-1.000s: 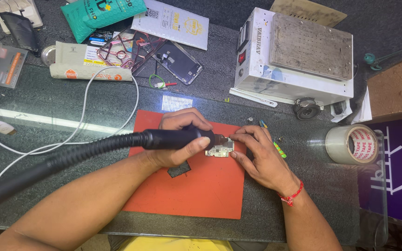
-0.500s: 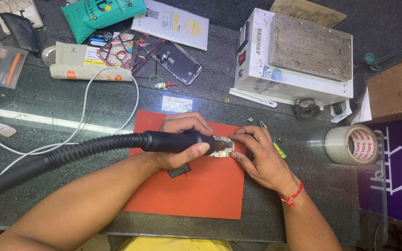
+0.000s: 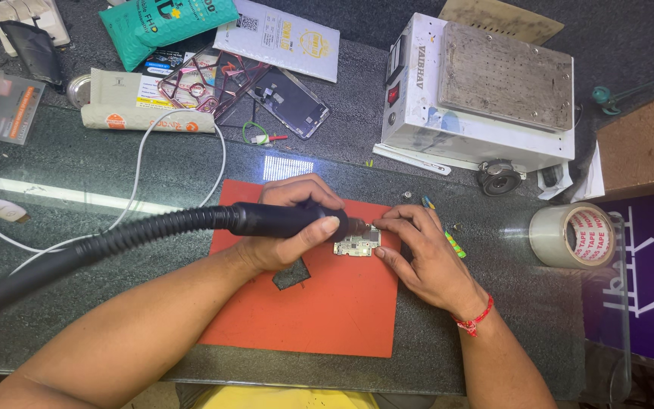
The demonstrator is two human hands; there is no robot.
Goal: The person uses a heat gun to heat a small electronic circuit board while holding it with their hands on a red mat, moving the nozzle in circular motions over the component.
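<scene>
The left hand [image 3: 285, 238], wrapped around the black hose-fed handpiece [image 3: 281, 221], has barely shifted; the right hand [image 3: 418, 254] still pinches the small pale circuit board [image 3: 357, 244] on the orange mat [image 3: 334, 310]

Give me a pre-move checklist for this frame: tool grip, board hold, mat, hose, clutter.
1. Left hand wrapped around the black handpiece: ok.
2. Right hand fingertips pinning the small circuit board: ok.
3. Board resting on the orange mat, not on bare table: ok.
4. Tool tip touching the board: cannot tell, the fingers hide it.
5. Black ribbed hose running off left, unkinked: ok.
6. White cable looping close to the mat's left edge: not ok.
</scene>
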